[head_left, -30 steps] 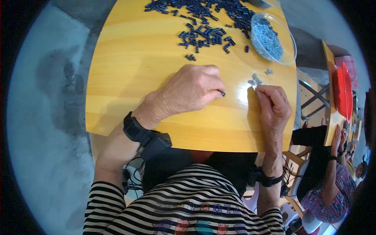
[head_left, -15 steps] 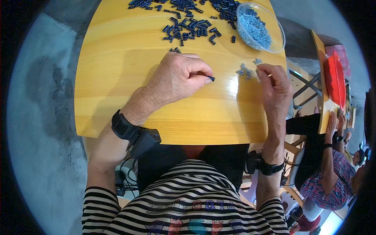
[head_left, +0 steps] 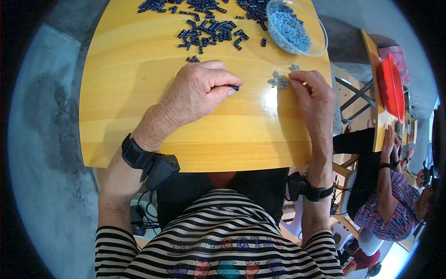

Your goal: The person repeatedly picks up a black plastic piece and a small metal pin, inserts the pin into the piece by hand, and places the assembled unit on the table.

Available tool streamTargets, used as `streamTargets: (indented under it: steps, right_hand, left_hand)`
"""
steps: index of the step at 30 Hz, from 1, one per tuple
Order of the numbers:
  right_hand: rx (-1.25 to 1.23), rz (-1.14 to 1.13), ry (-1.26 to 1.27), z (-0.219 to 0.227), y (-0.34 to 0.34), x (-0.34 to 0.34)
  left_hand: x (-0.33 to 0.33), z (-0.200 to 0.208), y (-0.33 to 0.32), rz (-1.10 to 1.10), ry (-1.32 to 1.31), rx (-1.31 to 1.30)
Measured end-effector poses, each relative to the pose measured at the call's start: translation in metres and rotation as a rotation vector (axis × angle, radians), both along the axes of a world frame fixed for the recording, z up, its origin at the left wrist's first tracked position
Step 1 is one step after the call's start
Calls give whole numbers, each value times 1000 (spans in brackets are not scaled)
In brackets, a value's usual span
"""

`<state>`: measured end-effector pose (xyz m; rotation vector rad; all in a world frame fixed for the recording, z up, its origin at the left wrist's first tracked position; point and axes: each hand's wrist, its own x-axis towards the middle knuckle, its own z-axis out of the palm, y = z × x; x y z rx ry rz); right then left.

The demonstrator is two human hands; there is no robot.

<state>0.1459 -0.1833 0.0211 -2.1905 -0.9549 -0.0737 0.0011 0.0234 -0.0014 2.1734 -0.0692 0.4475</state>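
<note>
My left hand [head_left: 197, 92] is closed, pinching a small black plastic piece [head_left: 235, 88] between thumb and forefinger above the yellow table [head_left: 125, 79]. Most of that piece is hidden by the fingers. On the right, my right hand [head_left: 317, 95] has thumb and forefinger together beside a little heap of small silvery screws [head_left: 278, 82]. Whatever lies between those fingertips is too small to make out. Another few screws [head_left: 294, 67] lie just beyond the heap. Two or so black pieces [head_left: 193, 59] rest behind my left knuckles.
A clear round tub [head_left: 321, 48] full of silvery screws stands at the far right of the table. Loose black plastic pieces [head_left: 211, 33] lie scattered at the back. Off to the right, a person [head_left: 385, 200] sits at another table with a red basin [head_left: 391, 88].
The whole view has shifted, so table and hands appear a little further left and up. My left hand keeps its pinch on the black piece; my right fingertips are still by the screws.
</note>
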Motion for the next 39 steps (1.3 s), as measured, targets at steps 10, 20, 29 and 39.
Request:
streamTargets:
  steps: [10,20,29,39]
  right_hand:
    - [-45,107,-99,-6,7,2]
    - [1,42,-82,-1,1,-5]
    - [24,83,-55,-4,-5,-31]
    - [20,56,-78,-7,2,-33]
  left_hand:
    - [2,1,-1,-7,-9,61]
    - [4,0,0,-1,-26,63]
    - [4,-1,0,-2,-36,77]
    - [2,-2,-1,-1,-60,93]
